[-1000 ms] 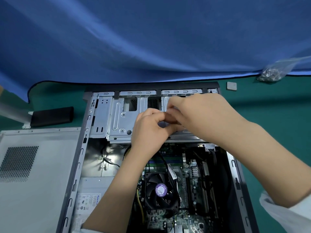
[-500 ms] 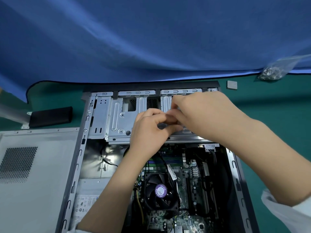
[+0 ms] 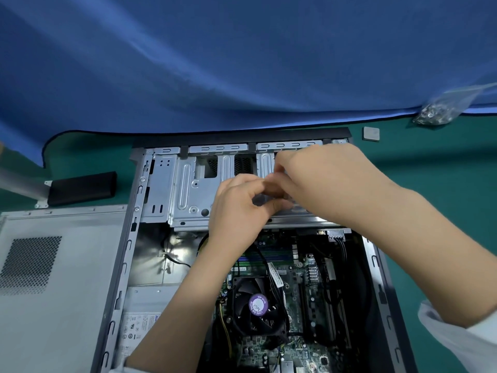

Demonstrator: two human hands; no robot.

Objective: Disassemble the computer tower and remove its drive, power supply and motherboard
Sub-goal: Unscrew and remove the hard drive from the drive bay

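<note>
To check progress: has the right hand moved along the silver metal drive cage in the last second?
No. The right hand stays over the right part of the silver metal drive cage.

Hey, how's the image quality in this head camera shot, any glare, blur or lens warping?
Head view: lighting is even and soft; one bright glare patch on the bare metal case floor; the fingertips of the left hand and right hand look slightly smeared; wide-angle warping bows the blue cloth edge and splays the tower walls; the fan label stays fairly sharp.
</note>
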